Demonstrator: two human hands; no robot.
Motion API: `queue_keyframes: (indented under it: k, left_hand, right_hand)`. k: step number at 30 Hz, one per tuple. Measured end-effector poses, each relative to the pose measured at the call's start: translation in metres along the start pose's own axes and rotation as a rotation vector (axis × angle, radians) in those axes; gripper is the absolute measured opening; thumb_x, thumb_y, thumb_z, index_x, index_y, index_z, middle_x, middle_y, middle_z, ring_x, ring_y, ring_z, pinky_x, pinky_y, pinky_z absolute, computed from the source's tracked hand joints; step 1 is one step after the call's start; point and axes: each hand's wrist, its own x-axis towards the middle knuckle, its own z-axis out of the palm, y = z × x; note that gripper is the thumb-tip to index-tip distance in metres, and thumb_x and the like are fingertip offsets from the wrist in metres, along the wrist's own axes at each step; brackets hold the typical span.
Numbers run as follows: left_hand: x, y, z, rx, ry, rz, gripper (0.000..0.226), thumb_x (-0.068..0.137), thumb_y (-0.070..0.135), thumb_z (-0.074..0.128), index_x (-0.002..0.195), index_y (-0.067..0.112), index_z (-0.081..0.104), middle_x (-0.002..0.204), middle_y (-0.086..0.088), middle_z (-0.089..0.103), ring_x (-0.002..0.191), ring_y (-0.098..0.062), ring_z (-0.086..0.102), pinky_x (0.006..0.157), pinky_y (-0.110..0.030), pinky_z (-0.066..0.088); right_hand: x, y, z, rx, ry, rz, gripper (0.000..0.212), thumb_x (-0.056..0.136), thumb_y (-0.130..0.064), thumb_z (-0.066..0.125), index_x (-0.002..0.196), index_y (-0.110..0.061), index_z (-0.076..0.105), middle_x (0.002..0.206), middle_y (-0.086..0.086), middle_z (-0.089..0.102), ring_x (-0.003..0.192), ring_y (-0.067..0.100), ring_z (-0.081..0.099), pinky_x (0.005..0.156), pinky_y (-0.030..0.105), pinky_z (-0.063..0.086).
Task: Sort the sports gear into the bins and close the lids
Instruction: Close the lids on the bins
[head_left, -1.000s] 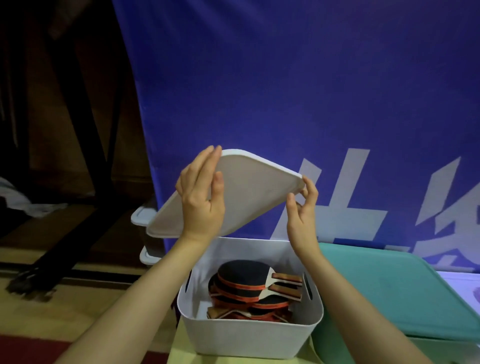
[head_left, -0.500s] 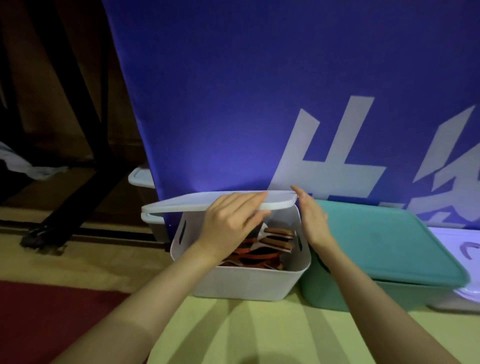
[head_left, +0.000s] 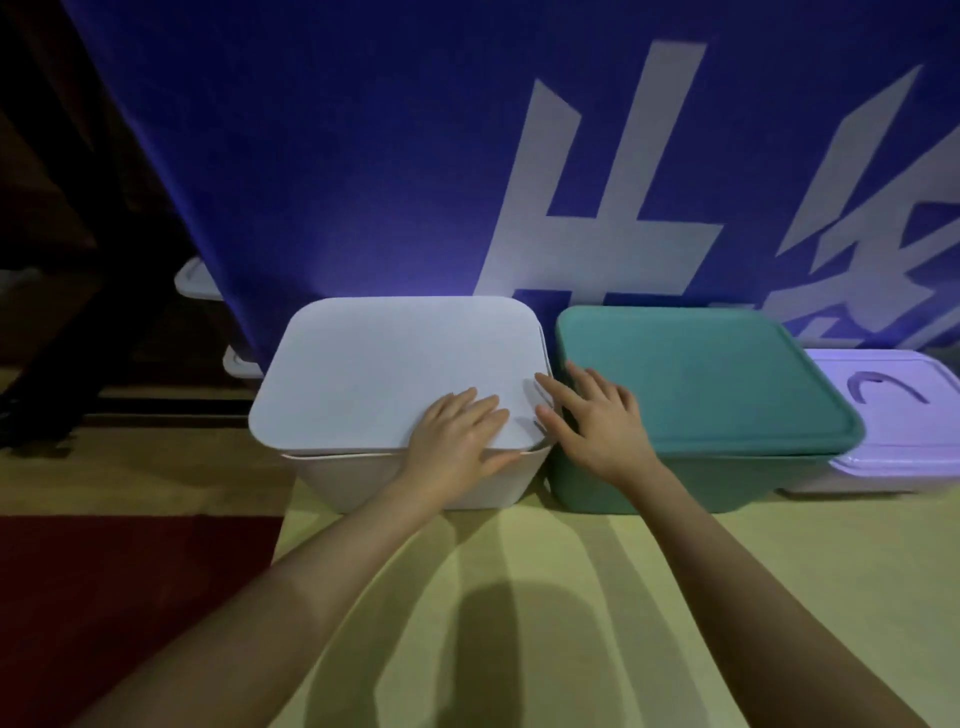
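Head view, looking down at a row of bins on a pale yellow-green mat. White rectangular plastic bin sits at the left end of the row, and all places below are taken from it. Flat white plastic lid with rounded corners lies on top of the white bin and covers its opening; along the near edge a thin line of the bin's rim shows under the lid. Contents of the white bin hidden.

Left hand rests flat on the lid's near right corner, fingers straight and spread, grasping nothing. Right hand lies at the white bin's right edge, fingers extended, fingertips touching the lid's right side, palm over the gap to the next bin; it too is released, holding nothing.

Teal plastic bin with a matching teal lid stands just to the right of the white bin, lid on. Pale lilac lidded container stands further right, beyond the teal one. Blue banner with large white characters hangs directly behind the white bin. Dark red floor covering lies to the near left of it.
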Motion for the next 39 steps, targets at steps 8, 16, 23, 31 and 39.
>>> queue_keyframes:
  k: [8,16,23,31,39]
  left_hand:
    - [-0.022,-0.036,-0.005,0.216,-0.058,-0.046,0.065,0.077,0.065,0.039,0.12,0.022,0.064,0.124,-0.008,0.062,0.11,-0.04,0.058,0.087,-0.063,0.044]
    - [-0.01,-0.022,-0.005,0.222,-0.04,-0.013,0.06,0.081,0.057,0.035,0.12,0.022,0.064,0.121,-0.009,0.064,0.107,-0.044,0.059,0.082,-0.065,0.044]
    - [-0.012,-0.022,-0.007,0.217,0.016,0.032,0.058,0.084,0.052,0.035,0.12,0.018,0.064,0.121,-0.01,0.064,0.106,-0.044,0.059,0.083,-0.062,0.046]
    - [-0.027,-0.04,-0.004,0.201,0.004,-0.058,0.066,0.079,0.062,0.036,0.117,0.017,0.065,0.121,-0.013,0.063,0.107,-0.042,0.059,0.083,-0.063,0.045]
    - [-0.06,-0.093,-0.033,0.131,-0.155,-0.504,0.104,0.058,0.096,0.021,0.146,0.041,0.012,0.157,0.002,0.007,0.138,-0.046,0.004,0.106,-0.066,0.005]
  right_hand:
    - [-0.002,-0.001,0.005,-0.151,-0.012,-0.073,0.069,0.083,-0.073,0.005,0.144,-0.045,0.021,0.158,-0.003,0.009,0.144,0.032,0.006,0.114,0.055,0.005]
    - [-0.001,-0.002,-0.002,-0.166,0.014,-0.11,0.072,0.083,-0.07,0.004,0.142,-0.04,0.031,0.154,-0.005,0.025,0.143,0.026,0.016,0.113,0.051,-0.003]
    - [-0.007,-0.01,-0.01,-0.23,0.118,-0.23,0.069,0.088,-0.067,0.015,0.137,-0.03,0.046,0.144,-0.003,0.044,0.138,0.021,0.032,0.11,0.046,-0.006]
    - [-0.017,-0.03,0.007,-0.217,0.139,-0.325,0.052,0.09,-0.054,0.036,0.123,-0.021,0.06,0.126,0.007,0.06,0.116,0.027,0.056,0.103,0.043,0.018]
    - [-0.011,-0.071,0.027,-0.25,0.095,-0.087,0.074,0.083,-0.073,0.015,0.137,-0.026,0.036,0.139,0.013,0.039,0.124,0.038,0.036,0.102,0.049,0.028]
